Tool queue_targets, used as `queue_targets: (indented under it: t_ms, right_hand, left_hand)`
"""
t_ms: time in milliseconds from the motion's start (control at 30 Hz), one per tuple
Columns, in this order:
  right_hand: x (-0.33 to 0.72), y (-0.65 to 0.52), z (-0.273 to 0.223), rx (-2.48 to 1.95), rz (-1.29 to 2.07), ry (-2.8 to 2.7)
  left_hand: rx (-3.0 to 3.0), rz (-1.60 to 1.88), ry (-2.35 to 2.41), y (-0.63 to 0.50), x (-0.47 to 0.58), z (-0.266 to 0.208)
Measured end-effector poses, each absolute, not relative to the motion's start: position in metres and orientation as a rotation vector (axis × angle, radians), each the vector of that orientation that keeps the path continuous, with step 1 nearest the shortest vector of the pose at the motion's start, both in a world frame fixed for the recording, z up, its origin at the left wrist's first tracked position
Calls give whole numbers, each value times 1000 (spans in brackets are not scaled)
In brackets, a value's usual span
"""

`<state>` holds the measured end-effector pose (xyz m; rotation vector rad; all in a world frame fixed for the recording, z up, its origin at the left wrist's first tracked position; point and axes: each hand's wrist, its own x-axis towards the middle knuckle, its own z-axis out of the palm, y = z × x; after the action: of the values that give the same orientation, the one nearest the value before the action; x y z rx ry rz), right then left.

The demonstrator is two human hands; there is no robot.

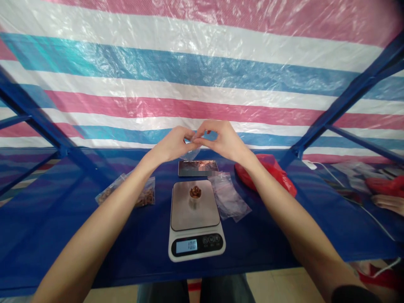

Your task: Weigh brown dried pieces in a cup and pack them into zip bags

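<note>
Both of my hands meet above the back of the blue table, pinching a small clear plastic bag (190, 155) by its top. My left hand (175, 143) is closed on its left side, and my right hand (217, 136) grips the right side with thumb and forefinger. Below them stands a kitchen scale (179, 210) with a steel plate, its display reading 10.0. On the plate sits a small cup (195, 199) heaped with brown dried pieces (195, 192). Right of the scale lies a stack of clear zip bags (230, 198).
A dark phone (186, 169) lies behind the scale. To the left are bags of brown pieces (147, 197), partly behind my left forearm. A red plastic bag (277, 172) rests beyond my right forearm. Blue frame bars (350, 94) and a striped sheet (189, 101) close off the back.
</note>
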<state>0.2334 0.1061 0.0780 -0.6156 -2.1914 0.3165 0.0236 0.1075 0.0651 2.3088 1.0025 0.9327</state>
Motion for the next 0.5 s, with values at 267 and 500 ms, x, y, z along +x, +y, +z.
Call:
queue_targets:
  t_ms: [267,500]
  right_hand:
    - [232,95,80,-657,147,-2322]
    - [234,81,88,-705,254,-2414]
  left_hand:
    - [2359,836,818,109,28,55]
    - [2374,860,884,106,29,56]
